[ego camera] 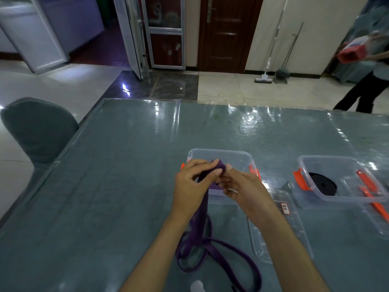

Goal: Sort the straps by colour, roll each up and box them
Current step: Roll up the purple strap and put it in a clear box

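With my left hand [190, 182] and right hand [242, 187] both pinching the end of the purple strap [205, 243] above the clear box [219, 153], I'd wind tight, even turns (the loose tail loops on the table [126, 165]), feeding slack steadily.

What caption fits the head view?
Both hands start rolling a purple strap over a clear box.

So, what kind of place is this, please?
Probably a room in a home or a small workplace, not a factory. A table under a clear plastic cover stands on a tiled floor, a mop leans on the wall beside a wooden door, and a covered chair stands nearby.
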`<state>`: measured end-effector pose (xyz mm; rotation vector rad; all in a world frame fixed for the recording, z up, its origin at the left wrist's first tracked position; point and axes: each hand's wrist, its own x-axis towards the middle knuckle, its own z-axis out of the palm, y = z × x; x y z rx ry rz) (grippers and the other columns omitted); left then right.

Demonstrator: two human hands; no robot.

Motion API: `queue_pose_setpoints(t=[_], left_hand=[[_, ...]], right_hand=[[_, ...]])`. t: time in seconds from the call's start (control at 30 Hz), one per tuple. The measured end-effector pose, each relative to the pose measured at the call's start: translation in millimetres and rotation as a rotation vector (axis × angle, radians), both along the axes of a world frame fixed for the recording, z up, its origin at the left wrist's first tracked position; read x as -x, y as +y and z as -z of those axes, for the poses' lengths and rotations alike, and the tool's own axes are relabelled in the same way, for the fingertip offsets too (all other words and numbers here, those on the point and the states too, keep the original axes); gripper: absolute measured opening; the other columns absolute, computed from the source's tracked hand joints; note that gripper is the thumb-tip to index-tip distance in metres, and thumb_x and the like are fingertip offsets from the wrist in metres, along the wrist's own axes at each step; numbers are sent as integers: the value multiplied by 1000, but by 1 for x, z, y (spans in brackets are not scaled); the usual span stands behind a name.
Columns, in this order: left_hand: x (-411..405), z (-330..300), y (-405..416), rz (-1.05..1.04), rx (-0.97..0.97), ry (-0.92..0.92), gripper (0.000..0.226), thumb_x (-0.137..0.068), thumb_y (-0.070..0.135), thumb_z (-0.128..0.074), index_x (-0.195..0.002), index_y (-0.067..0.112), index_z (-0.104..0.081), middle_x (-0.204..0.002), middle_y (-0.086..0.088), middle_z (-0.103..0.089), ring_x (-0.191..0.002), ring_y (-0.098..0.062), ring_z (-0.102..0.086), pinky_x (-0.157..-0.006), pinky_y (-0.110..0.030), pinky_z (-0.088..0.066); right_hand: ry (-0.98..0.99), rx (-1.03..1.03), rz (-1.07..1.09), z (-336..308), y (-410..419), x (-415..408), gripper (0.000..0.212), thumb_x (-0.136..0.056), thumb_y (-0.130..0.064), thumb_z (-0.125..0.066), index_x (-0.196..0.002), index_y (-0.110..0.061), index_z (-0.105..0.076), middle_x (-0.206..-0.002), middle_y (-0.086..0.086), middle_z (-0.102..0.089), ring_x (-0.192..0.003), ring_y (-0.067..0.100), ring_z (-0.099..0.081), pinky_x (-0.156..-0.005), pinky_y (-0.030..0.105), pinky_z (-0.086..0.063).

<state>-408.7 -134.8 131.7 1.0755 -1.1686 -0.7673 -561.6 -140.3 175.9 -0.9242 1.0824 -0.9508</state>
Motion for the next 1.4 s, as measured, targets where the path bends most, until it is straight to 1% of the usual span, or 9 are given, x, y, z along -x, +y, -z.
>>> queue_pose_setpoints(t=[0.07,0.17,0.4,0.6,0.87,1.0,1.13,1.23,1.4], left_hand=[[0,-3,2,14,4,23,28,-90,16,-83,-113,32,-82,-107,5,-78,-105,-23,-73,-91,-27,-57],[0,-8,7,53,26,74,26,-94,17,-79,-116,31,-81,-113,4,-78,-111,-25,-73,-96,-31,-58],[2,-20,12,248,-5,138,33,-98,6,-71,-131,8,-73,-122,-8,-73,-117,-25,-71,-103,-35,-56],[-6,-28,15,318,-17,75,43,-95,8,-75,-138,14,-69,-126,-6,-71,-119,-30,-69,-106,-45,-56],[-2,-28,18,210,9,95,40,-93,8,-77,-132,16,-72,-121,-6,-76,-114,-24,-73,-100,-32,-57],[-5,-26,22,208,35,57,39,-98,4,-69,-136,15,-69,-124,-4,-73,-116,-21,-71,-100,-28,-56],[-7,-25,21,236,40,27,39,-102,4,-65,-140,12,-66,-129,-2,-69,-124,-25,-67,-104,-29,-53],[-8,-27,24,220,49,57,35,-101,9,-69,-134,19,-70,-129,-2,-73,-124,-27,-68,-105,-34,-55],[-11,-34,26,218,29,183,30,-89,9,-83,-117,22,-80,-114,-4,-80,-107,-24,-77,-92,-28,-60]], right_hand=[[116,105,28,-1,-5,4,27,-94,-41,-71,-107,-21,-83,-98,2,-81,-87,20,-74,-76,25,-59],[126,352,-12,-3,-8,13,44,-93,-28,-76,-137,-27,-68,-120,-1,-77,-107,21,-76,-90,32,-62],[42,569,3,-8,-6,27,26,-91,-10,-79,-117,-11,-79,-114,13,-78,-111,34,-74,-92,48,-62],[4,602,111,-5,0,18,23,-89,-17,-81,-112,-14,-80,-111,12,-78,-108,34,-75,-87,44,-64],[-85,495,118,-1,4,7,23,-88,-8,-79,-111,-6,-78,-110,15,-79,-106,36,-76,-84,43,-65],[2,480,69,-6,1,12,22,-83,-16,-84,-102,-7,-77,-103,14,-80,-97,34,-78,-78,48,-66],[24,525,50,-11,1,14,17,-88,-9,-82,-104,-15,-78,-104,10,-80,-95,29,-79,-75,43,-67],[7,589,24,-13,4,15,26,-91,-5,-78,-111,-22,-78,-108,9,-79,-101,29,-77,-76,37,-66],[-51,565,80,-8,12,14,16,-89,-6,-79,-103,-13,-76,-109,11,-78,-105,31,-76,-82,40,-65]])
